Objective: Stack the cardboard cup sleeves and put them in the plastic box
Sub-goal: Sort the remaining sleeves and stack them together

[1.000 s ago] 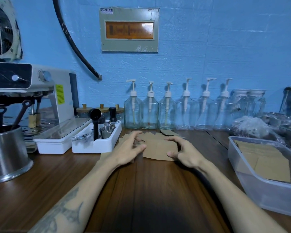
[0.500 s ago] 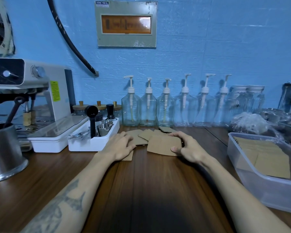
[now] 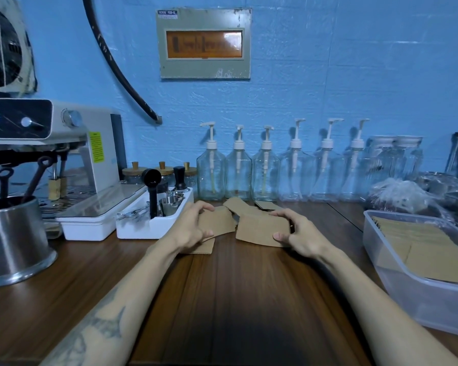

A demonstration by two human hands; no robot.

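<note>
Reaching forward over the dark wooden bench [image 3: 230, 299], two bare forearms lead to the hands at a scatter of flat brown sleeves [image 3: 233, 204]. The right hand [image 3: 299, 233] grips a small stack [image 3: 259, 229] of sleeves by its right end, thumb on the near edge and fingers curled over the far edge. The stack lies flat, its long axis running left to right, tilted slightly so the left end sits nearer the camera. The left hand [image 3: 193, 225] curls over another sleeve [image 3: 217, 220] just left of the stack, fingers hooked on its far edge; one more sleeve [image 3: 204, 247] shows beneath the wrist. The sleeves are plain kraft cardboard, flattened, with gently curved long edges. A few loose ones lie just behind the hands, pointing various ways.

At the right, a clear box [image 3: 418, 294] holds more sleeves laid flat in overlapping rows. At the left stand a steel pot [image 3: 13, 241], a white tray [image 3: 146, 225] of tools and a coffee machine [image 3: 64, 154]. Farthest back, pump bottles [image 3: 265, 173] line the blue wall [image 3: 354, 75].
</note>
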